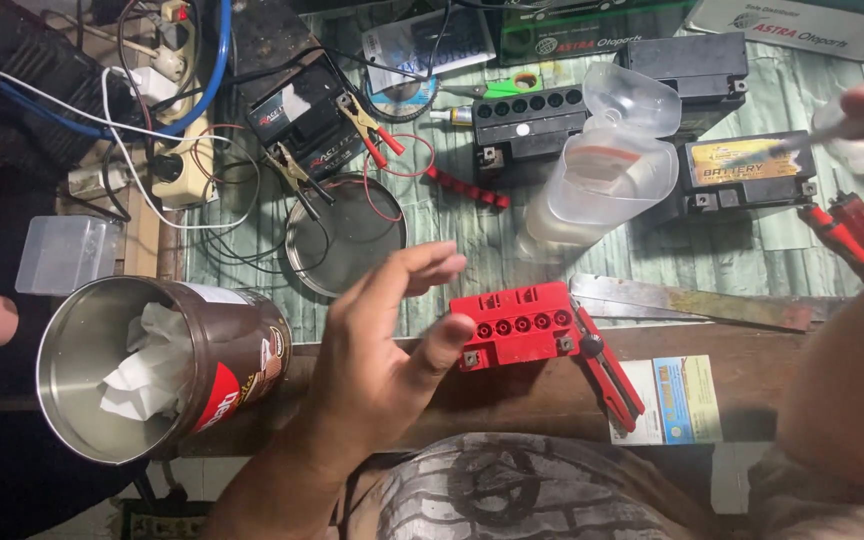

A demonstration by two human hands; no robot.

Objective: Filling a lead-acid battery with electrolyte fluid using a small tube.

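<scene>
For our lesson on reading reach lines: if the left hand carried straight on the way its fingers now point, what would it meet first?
Probably the clear plastic container: the left hand points its fingers up and right, passing above the red battery. Depth is unclear.

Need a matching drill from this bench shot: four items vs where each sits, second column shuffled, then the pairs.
1. red battery
2. metal tin
3. round metal lid
4. clear plastic jug

A. tipped on its side at the bench's left edge, tissue inside
B. beside the left hand thumb
C. standing near the black batteries
D. flat by the clamp leads

Pairs: 1-B, 2-A, 3-D, 4-C
</scene>
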